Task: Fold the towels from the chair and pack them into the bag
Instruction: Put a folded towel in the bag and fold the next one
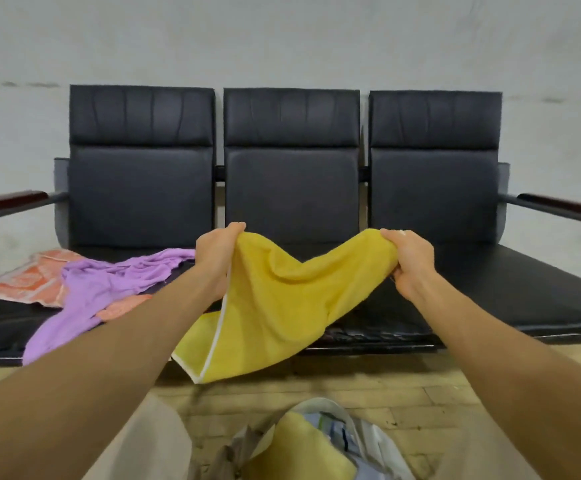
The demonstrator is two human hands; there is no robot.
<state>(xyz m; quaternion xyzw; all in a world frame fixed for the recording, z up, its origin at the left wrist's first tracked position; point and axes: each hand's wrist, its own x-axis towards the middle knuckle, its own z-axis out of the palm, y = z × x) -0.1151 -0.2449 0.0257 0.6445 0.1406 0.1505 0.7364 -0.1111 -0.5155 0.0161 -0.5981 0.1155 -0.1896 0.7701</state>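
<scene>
Plain grey wall (282,36) at the back, and in front of it stood a black padded chair (291,192), the three-seats-in-a-row kind, with a dark wooden armrest (8,200) sticking out at each end. Floor (403,389) was light wood blocks, kinda scuffed.

Both arms were stretched out over the middle seat with a yellow towel (282,306) held up between them. The left hand (218,252) had its fingers curled over one top corner, gripping the edge. The right hand (408,261) had the other top corner bunched up in its curled fingers and thumb. The towel sagged in the middle between the two hands, and its lower part hung down past the front edge of the seat, with a white border showing along the left side.

On the left seat a purple towel (109,282) lay crumpled, one end draping off the front edge. It sat partly on top of an orange and white patterned towel (29,278) spread flat under it.

Down at the bottom, on the floor near the person's light trouser leg, a pale bag (382,445) stood open with a folded yellow towel (303,448) already inside. Other stuff in the bag was too blurry to tell.
</scene>
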